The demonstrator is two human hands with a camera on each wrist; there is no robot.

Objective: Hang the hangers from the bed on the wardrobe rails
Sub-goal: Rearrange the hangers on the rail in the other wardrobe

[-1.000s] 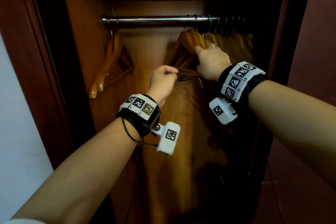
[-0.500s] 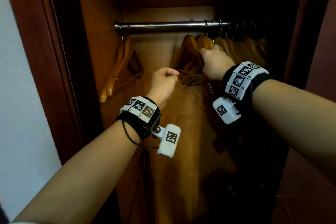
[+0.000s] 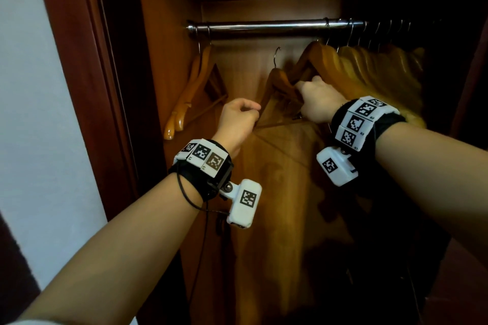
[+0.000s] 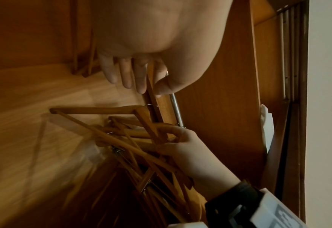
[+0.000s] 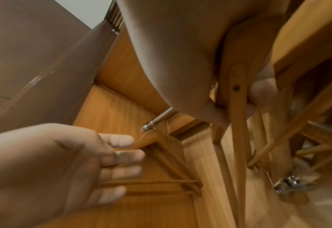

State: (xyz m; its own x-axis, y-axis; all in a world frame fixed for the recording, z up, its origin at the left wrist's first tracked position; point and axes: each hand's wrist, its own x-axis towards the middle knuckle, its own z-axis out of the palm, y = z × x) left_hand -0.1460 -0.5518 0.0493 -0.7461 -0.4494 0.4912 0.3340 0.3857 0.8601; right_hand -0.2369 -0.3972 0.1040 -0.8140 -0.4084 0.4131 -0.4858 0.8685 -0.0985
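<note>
**Now: hanger below the rail**

Wardrobe rail (image 3: pixel 264 26) carries a crowded hanger row (image 3: pixel 369 66) at right. Right hand (image 3: pixel 320 103) clamps one hanger (image 3: pixel 280 82), hook unhung; left hand (image 3: pixel 237 124) pinches its crossbar. Risk: neighbouring hangers could snag the hook, dislodging them.

Both arms reach forward and up. Left hand (image 3: pixel 239 120) curled, pinching. Right hand (image 3: pixel 318 101) gripping, fingers wrapped.
</note>
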